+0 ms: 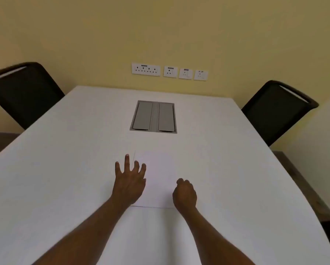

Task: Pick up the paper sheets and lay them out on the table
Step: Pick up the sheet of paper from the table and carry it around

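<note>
A grey cable hatch [154,116] with two closed flaps is set into the desk's far half. Two black chairs stand at the far corners, one on the left [22,92], one on the right [275,109]. White wall sockets [169,72] line the yellow wall [160,31].

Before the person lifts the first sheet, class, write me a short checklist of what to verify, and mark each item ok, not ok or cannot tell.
1. Paper sheets within reach, lying between the hands: ok.
2. Left hand spread flat over the sheets' left edge: ok.
3. Right hand gripping a sheet: cannot tell; its fingers are curled at the near right corner.
4. How many sheets are stacked: cannot tell; white on white.
5. Bare table on both sides for laying out: ok.
6. Grey hatch shut flush in the table: ok.
</note>
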Demonstrator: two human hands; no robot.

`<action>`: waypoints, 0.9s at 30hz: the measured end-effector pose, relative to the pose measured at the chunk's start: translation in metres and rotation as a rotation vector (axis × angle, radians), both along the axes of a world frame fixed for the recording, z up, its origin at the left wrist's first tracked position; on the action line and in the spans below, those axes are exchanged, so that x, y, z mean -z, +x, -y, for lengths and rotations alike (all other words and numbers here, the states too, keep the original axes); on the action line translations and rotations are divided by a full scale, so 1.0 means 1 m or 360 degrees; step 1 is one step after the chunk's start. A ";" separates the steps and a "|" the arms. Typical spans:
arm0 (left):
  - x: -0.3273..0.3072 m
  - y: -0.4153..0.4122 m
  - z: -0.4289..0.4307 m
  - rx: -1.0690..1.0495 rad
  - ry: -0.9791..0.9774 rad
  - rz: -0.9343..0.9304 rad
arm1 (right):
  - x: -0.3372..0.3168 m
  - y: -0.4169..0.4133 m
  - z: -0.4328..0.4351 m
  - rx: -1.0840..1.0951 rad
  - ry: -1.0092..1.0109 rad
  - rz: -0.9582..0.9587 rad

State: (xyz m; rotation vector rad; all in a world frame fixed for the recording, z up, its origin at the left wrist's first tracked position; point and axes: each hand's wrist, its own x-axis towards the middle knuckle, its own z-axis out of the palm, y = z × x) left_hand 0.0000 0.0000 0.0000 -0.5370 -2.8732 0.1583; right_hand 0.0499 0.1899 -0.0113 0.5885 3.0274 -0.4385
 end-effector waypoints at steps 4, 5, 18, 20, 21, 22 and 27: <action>0.041 -0.011 -0.003 -0.0127 0.0008 0.0245 | 0.039 -0.021 0.004 0.0190 -0.0147 0.0045; 0.054 -0.014 -0.003 -0.0145 0.0024 0.0285 | 0.047 -0.026 0.006 0.0217 -0.0156 0.0060; 0.122 -0.017 0.001 -0.0194 0.0115 0.0564 | 0.080 -0.060 0.018 0.0522 -0.0125 0.0111; 0.124 -0.018 0.001 -0.0186 0.0122 0.0554 | 0.080 -0.062 0.018 0.0557 -0.0167 0.0100; 0.125 -0.018 0.001 -0.0179 0.0126 0.0545 | 0.079 -0.063 0.018 0.0571 -0.0171 0.0090; 0.125 -0.018 0.002 -0.0171 0.0125 0.0536 | 0.078 -0.063 0.019 0.0582 -0.0152 0.0080; 0.127 -0.021 0.002 -0.0156 0.0061 0.0565 | 0.072 -0.066 0.022 0.0528 0.0034 0.0042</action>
